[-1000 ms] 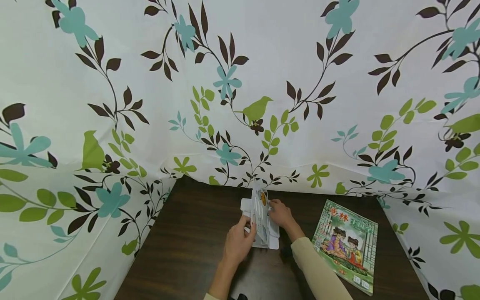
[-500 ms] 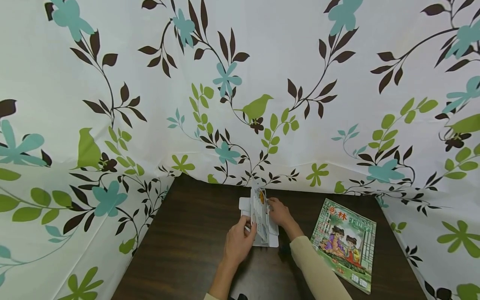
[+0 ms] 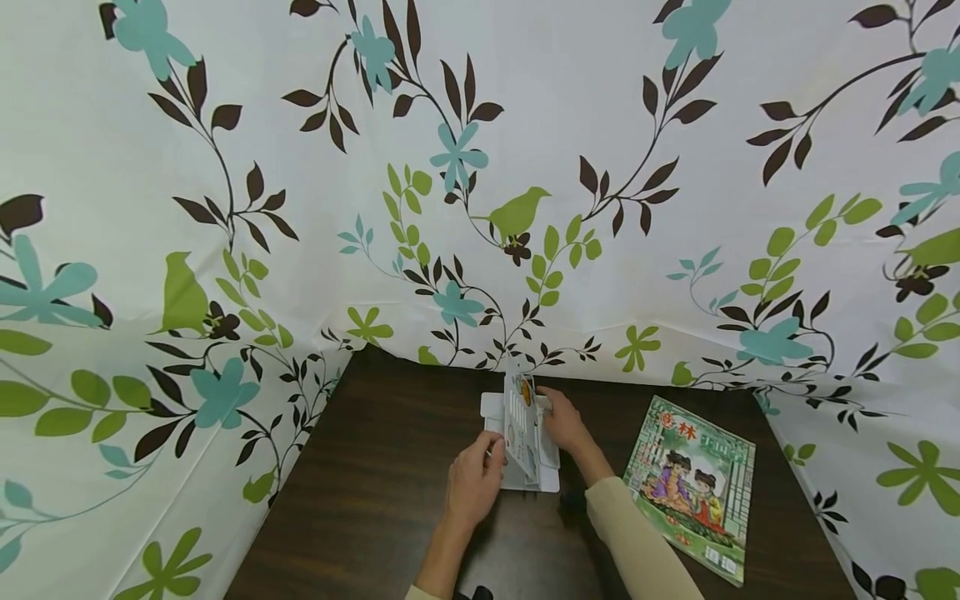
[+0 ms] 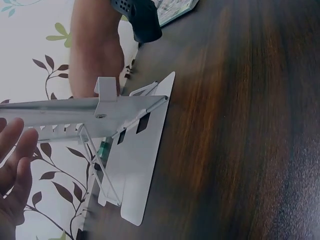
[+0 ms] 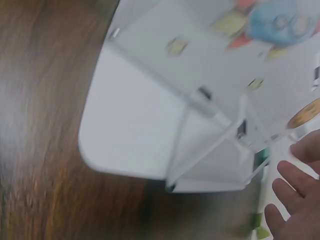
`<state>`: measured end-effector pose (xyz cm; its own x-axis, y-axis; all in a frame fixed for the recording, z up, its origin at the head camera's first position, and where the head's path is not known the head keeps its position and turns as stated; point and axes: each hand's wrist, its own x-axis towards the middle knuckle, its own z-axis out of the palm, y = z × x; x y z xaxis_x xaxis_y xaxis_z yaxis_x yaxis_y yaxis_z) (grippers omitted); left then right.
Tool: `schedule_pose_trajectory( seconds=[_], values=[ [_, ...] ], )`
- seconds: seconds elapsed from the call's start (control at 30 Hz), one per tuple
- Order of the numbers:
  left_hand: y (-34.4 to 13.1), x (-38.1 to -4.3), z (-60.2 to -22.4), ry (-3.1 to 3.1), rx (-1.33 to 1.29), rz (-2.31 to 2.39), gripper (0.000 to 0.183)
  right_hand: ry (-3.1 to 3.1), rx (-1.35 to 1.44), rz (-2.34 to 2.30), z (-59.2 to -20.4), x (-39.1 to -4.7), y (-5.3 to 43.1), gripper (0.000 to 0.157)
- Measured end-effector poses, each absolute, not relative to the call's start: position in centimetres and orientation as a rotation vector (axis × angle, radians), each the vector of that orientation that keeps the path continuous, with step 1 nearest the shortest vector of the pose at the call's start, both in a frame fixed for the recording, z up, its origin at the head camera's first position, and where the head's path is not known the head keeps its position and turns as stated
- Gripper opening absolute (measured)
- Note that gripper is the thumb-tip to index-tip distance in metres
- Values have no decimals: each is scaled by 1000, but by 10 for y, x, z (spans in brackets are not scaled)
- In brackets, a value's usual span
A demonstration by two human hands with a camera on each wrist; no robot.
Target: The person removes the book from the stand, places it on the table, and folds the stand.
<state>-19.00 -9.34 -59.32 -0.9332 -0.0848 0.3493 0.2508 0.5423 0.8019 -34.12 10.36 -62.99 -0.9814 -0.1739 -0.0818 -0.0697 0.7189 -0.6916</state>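
Note:
A white metal folding book stand (image 3: 522, 433), printed with a rocket, stands on the dark table. Its upright panel (image 4: 50, 112) rises at a steep angle from the flat base plate (image 5: 125, 120). Thin wire struts (image 4: 100, 165) link panel and base. My left hand (image 3: 475, 479) is at the stand's left side; in the left wrist view its fingers (image 4: 25, 150) are loosely bent, close to the panel, with nothing in them. On the other side is my right hand (image 3: 564, 422), its fingers (image 5: 295, 180) relaxed and spread beside the panel, holding nothing visible.
A magazine (image 3: 693, 487) with a green illustrated cover lies on the table (image 3: 360, 492) at the right. Behind and at both sides hangs a white cloth (image 3: 420, 217) with leaves, birds and flowers. A dark wrist device (image 4: 142, 20) shows at the right wrist.
My left hand's fingers have drawn back a little from the panel's face. My right hand has shifted slightly at the panel's right side. The stand stays in place.

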Motion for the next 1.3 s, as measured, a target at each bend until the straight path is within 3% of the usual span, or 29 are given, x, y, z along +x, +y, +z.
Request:
schedule_pose_trajectory(
  seconds=[0.27, 0.57, 0.9, 1.3],
  values=[
    [-103, -195, -601, -2394, -90, -1393, 13, 2761, -200, -1421, -604, -328, 94, 49],
    [-107, -211, -616, -2371, -187, -1280, 22, 2638, -228, -1597, -559, -306, 79, 58],
    [-108, -230, -636, -2501, -415, -1284, 46, 2506, -546, -1463, -546, -278, 60, 76],
    [-96, -239, -659, -2646, -495, -1208, 57, 2452, -535, -1473, -548, -272, 57, 80]
  ],
)
